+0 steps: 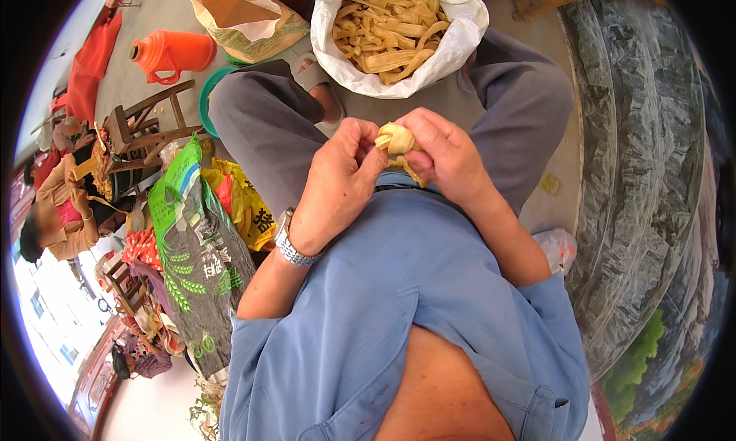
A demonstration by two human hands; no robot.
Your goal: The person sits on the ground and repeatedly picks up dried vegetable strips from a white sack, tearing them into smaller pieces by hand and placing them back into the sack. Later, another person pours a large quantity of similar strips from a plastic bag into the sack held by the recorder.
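Note:
Between my two hands, above my lap, is a pale yellow strip wound into a small knot (398,138). My left hand (345,174) pinches its left end between thumb and forefinger. On the other side, my right hand (445,153) grips the knot with thumb and bent fingers. A loose tail of the strip hangs below the knot, partly hidden by the right fingers. Just beyond my hands, between my knees, stands a white woven sack (328,44) with its rim rolled open. It holds many similar yellowish-brown strips (397,33), which look like dried plant material.
To the left are a teal basin (207,105), an orange thermos (178,50), a wooden stool (152,122) and a green-and-black printed sack (198,268). A paper-like sack (253,27) stands at the upper left. Other people (63,211) sit far left. A dark stone-patterned surface (638,171) curves along the right.

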